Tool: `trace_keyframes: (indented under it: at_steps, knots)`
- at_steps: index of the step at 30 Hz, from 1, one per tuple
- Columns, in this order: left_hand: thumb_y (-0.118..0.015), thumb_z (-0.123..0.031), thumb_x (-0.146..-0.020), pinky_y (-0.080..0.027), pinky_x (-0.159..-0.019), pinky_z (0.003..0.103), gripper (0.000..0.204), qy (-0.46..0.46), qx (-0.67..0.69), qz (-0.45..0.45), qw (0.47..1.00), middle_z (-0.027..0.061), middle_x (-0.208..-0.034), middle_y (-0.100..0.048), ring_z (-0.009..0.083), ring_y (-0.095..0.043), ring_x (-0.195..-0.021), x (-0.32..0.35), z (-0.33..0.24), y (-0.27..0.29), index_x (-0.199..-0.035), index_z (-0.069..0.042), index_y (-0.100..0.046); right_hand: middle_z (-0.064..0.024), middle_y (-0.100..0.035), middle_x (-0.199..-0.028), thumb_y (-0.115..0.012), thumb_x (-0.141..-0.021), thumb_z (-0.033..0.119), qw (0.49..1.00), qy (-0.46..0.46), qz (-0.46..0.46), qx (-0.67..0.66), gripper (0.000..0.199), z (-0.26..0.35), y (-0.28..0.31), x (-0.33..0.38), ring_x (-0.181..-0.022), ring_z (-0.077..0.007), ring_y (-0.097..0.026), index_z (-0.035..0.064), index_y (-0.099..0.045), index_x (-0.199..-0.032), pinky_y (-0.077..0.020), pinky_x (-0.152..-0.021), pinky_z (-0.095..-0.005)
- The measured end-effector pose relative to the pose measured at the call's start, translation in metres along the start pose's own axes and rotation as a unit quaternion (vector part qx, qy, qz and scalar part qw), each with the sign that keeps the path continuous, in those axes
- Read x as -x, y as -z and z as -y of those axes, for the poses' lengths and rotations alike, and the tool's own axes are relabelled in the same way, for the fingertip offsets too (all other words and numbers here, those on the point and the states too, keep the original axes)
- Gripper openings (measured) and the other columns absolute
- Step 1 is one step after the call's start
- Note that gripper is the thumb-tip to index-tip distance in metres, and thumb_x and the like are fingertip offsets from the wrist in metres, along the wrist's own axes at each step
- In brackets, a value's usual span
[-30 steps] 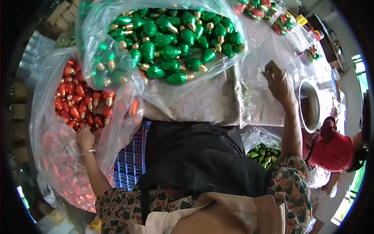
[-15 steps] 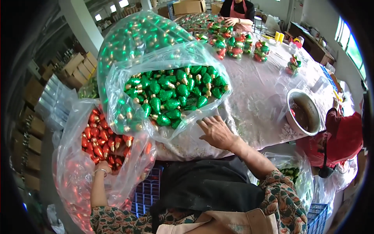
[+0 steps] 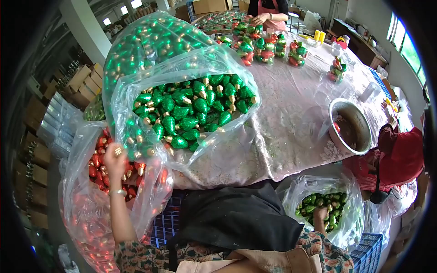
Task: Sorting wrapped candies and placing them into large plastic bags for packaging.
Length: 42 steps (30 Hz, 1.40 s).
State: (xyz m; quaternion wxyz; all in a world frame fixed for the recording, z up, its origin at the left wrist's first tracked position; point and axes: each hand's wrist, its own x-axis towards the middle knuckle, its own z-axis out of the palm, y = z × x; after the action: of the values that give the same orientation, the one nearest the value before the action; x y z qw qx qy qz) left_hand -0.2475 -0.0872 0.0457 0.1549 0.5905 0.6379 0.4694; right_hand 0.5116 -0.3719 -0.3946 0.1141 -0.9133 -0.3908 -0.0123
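Observation:
My left hand [image 3: 115, 164], slightly blurred, is above an opened clear bag [image 3: 75, 200] of shiny red bulb-shaped ornaments [image 3: 96, 160]. Its fingers are closed on a bulb ornament [image 3: 118, 150], of which the gold cap shows; the rest is hidden in the hand. At the lower right, my right hand [image 3: 320, 213] reaches into another clear bag [image 3: 291, 187], among olive-green ornaments [image 3: 335, 205]; its fingertips are hidden there. Between them, a big clear bag [image 3: 119, 98] lies on the table, its mouth open on glittery green bulb ornaments [image 3: 188, 123] with gold caps.
A cloth-covered table [image 3: 291, 113] bears a metal basin [image 3: 350, 126] and several clear containers filled with ornaments [image 3: 265, 49]. A person in a pink apron [image 3: 269, 16] works at the far side; another in a red hood [image 3: 400, 152] is at the right. A blue crate [image 3: 367, 253] stands low.
My left hand has risen from the red ornaments with one capped ornament. My right hand has left the table edge and gone down into the bag of olive-green ornaments. The view has shifted slightly.

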Motion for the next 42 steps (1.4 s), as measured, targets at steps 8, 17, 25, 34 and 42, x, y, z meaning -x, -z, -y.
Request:
trace_keyframes:
  at_steps: [8, 17, 25, 34, 42]
  knots:
    - [-0.075, -0.021, -0.069, -0.048, -0.083, 0.041, 0.045, -0.33, -0.414, 0.24, 0.813, 0.0139, -0.112, -0.053, 0.0312, -0.056, -0.097, -0.047, -0.024, -0.202, -0.105, -0.005, -0.056, -0.0156, -0.059, -0.112, -0.059, -0.078, 0.029, 0.877, 0.111, 0.468, 0.012, 0.038, 0.044, -0.131, 0.052, -0.099, -0.0286, -0.059, 0.0067, -0.062, -0.109, -0.0464, -0.084, -0.0393]
    - [-0.079, -0.025, -0.059, -0.048, -0.085, 0.043, 0.06, -0.175, -0.446, 0.384, 0.789, 0.0141, -0.111, -0.053, 0.0329, -0.055, -0.1, -0.091, -0.002, -0.232, -0.11, -0.007, -0.055, -0.0198, -0.053, -0.127, -0.061, -0.074, 0.03, 0.754, 0.567, 0.241, 0.227, 0.041, 0.028, -0.196, 0.054, -0.111, -0.0317, -0.056, 0.0083, -0.062, -0.108, -0.0445, -0.093, -0.0399]
    - [-0.074, -0.021, -0.063, -0.048, -0.083, 0.041, 0.057, -0.228, -0.421, 0.334, 0.812, 0.0158, -0.096, -0.06, 0.0317, -0.058, -0.097, -0.071, 0.034, -0.218, -0.116, -0.009, -0.056, -0.0191, -0.058, -0.092, -0.067, -0.077, 0.032, 0.989, -0.023, -0.024, -0.141, 0.04, 0.101, 0.091, 0.007, -0.08, -0.0283, -0.056, -0.0004, -0.053, -0.097, -0.0451, -0.072, -0.0379]
    - [-0.073, -0.012, -0.078, -0.049, -0.075, 0.026, 0.038, -0.171, 0.354, -0.021, 0.919, 0.002, -0.095, -0.06, 0.0099, -0.057, -0.085, -0.013, -0.086, -0.197, -0.11, -0.004, -0.055, -0.0137, -0.053, -0.113, -0.077, -0.071, 0.009, 0.778, 0.355, -0.105, -0.508, 0.056, 0.386, 0.288, -0.016, -0.104, -0.0241, -0.053, 0.0003, -0.047, -0.117, -0.0437, -0.088, -0.0339]
    - [-0.071, -0.011, -0.079, -0.048, -0.072, 0.025, 0.032, -0.179, 0.304, 0.125, 0.927, 0.0021, -0.094, -0.06, 0.0092, -0.056, -0.083, 0.032, -0.112, -0.238, -0.107, -0.006, -0.056, -0.0168, -0.05, -0.117, -0.074, -0.077, 0.021, 0.797, 0.427, 0.102, -0.415, 0.057, 0.511, 0.293, -0.026, -0.105, -0.0291, -0.053, 0.001, -0.046, -0.123, -0.0423, -0.091, -0.0369]
